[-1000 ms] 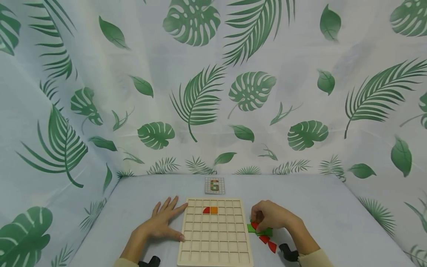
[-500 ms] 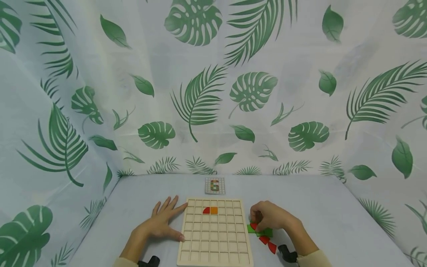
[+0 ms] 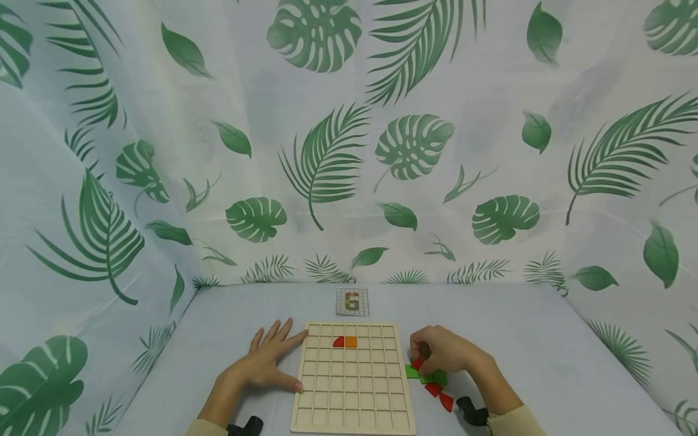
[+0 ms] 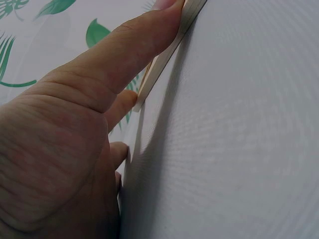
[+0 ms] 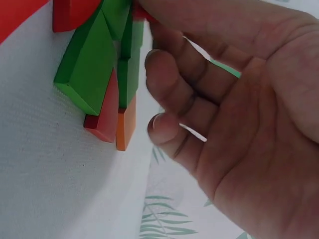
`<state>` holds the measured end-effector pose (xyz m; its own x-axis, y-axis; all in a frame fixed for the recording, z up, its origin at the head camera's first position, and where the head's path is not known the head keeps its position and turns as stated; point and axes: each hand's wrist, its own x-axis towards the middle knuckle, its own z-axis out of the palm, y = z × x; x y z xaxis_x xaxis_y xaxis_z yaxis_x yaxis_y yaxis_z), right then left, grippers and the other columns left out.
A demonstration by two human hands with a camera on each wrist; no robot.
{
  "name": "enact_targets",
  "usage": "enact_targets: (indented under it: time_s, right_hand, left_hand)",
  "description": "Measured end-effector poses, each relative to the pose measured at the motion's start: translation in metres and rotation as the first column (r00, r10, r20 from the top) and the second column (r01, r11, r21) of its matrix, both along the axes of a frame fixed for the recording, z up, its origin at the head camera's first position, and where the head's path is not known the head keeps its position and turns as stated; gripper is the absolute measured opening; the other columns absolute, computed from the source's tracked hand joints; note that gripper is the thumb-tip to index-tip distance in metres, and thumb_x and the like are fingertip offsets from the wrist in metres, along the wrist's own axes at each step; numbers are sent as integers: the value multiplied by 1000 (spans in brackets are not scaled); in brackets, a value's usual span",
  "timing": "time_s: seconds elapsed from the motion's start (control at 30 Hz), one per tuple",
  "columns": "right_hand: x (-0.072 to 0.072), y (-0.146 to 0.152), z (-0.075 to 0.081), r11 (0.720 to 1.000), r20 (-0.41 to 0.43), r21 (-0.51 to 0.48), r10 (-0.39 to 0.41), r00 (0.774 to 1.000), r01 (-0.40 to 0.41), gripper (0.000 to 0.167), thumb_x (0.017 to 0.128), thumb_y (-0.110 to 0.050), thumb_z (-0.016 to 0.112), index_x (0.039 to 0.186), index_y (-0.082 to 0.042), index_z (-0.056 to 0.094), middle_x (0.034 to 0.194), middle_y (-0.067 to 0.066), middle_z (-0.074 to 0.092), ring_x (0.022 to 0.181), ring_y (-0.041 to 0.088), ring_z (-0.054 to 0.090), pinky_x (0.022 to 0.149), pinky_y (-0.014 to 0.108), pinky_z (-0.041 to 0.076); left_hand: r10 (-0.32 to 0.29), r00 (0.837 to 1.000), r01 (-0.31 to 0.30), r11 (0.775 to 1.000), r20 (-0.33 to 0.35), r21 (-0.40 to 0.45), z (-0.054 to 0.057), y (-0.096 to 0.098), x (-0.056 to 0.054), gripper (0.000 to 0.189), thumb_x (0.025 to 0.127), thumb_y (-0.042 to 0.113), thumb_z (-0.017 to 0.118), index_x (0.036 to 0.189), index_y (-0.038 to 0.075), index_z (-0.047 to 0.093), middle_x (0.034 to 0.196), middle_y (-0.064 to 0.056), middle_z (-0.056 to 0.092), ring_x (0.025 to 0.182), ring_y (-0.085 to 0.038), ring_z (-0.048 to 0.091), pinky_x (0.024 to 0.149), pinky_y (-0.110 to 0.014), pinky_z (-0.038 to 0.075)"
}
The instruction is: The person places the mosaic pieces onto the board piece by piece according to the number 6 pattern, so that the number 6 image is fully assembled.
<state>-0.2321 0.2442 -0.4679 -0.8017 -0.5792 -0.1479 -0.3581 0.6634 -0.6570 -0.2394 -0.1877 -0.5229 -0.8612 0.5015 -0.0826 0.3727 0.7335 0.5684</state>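
A pale wooden grid board (image 3: pixel 351 399) lies in the middle of the table in the head view. In one of its upper rows, a red quarter-circle block (image 3: pixel 339 343) sits beside an orange square block (image 3: pixel 351 342). My left hand (image 3: pixel 264 363) is spread out, its thumb and index fingertips at the board's left edge. Right of the board, my right hand (image 3: pixel 444 351) pinches a red block (image 3: pixel 417 364) between thumb and index finger, low over the loose pieces. Its other fingers curl inward. In the right wrist view, green blocks (image 5: pixel 87 69) and an orange block (image 5: pixel 126 129) lie under the fingertips.
Behind the board lies a small card (image 3: pixel 352 301) with a coloured grid pattern. Loose red blocks (image 3: pixel 446 402) and green blocks (image 3: pixel 411 371) cluster by the board's right edge. Black wrist devices (image 3: pixel 471 413) show near both sleeves. A leaf-patterned curtain (image 3: pixel 349 151) surrounds the table.
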Motion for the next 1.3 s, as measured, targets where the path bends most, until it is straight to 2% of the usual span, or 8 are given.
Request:
enact_targets:
  time_s: [0.23,0.43,0.63,0.8,0.93,1.1,1.2,1.3]
  right_hand:
    - [-5,0,-1,996,-150,-61,-72,986,63,17,88,0,76,85,-13,67,80,-5,61,74,8,55,63,24,49]
    - [-6,0,1,989,-203,-126,-104,974,79,12,91,1,74,92,-12,71,86,-4,66,79,9,57,67,24,52]
    - [-10,-6,1,956,-290,-264,-205,935,128,15,97,-5,71,108,-14,77,96,-1,70,80,13,63,70,25,57]
    - [-12,-14,4,923,-300,-367,-234,925,114,20,99,-4,69,116,-12,75,100,5,69,84,25,72,72,26,61]
    - [-12,-21,6,909,-302,-386,-283,910,154,22,96,-4,73,117,-12,72,101,4,73,82,17,73,73,23,60]
    - [-14,-29,10,878,-265,-428,-351,898,217,19,92,-9,79,106,-14,68,93,-1,75,76,9,70,71,25,61]
    - [-15,-34,12,866,-250,-456,-348,903,207,15,92,-10,80,103,-13,70,93,-1,77,75,10,73,71,26,62]
    - [-17,-40,14,862,-226,-478,-309,924,171,12,92,-8,78,103,-11,72,96,4,77,75,15,77,72,28,64]
  left_hand:
    - [6,1000,-6,1000,-7,3,-2,-1,-1,114,67,68,88,162,30,37,174,-22,8,160,-48,-5,121,-74,-13]
    - [7,1000,-7,1000,-8,0,-2,-1,0,114,67,68,87,162,29,38,174,-22,8,160,-49,-5,120,-75,-13]
    - [9,1000,-9,1000,5,1,0,-1,2,114,68,68,87,163,28,37,174,-22,7,160,-48,-6,120,-74,-14]
    - [20,1000,-20,1000,0,0,-2,0,3,115,67,69,87,163,27,37,174,-22,7,160,-48,-5,121,-74,-14]
    - [20,1000,-20,1000,-6,4,-4,0,3,116,66,69,87,163,28,38,174,-21,8,160,-48,-5,120,-74,-14]
    - [14,1000,-14,1000,1,0,-3,-1,2,116,67,69,87,163,29,36,174,-21,7,161,-48,-6,121,-74,-14]
    - [7,1000,-7,1000,8,0,-2,-1,1,115,68,68,87,163,30,35,175,-20,6,161,-47,-7,121,-73,-14]
    - [3,1000,-3,1000,5,-7,-1,0,0,115,69,69,86,163,30,35,175,-20,6,161,-47,-7,121,-73,-13]
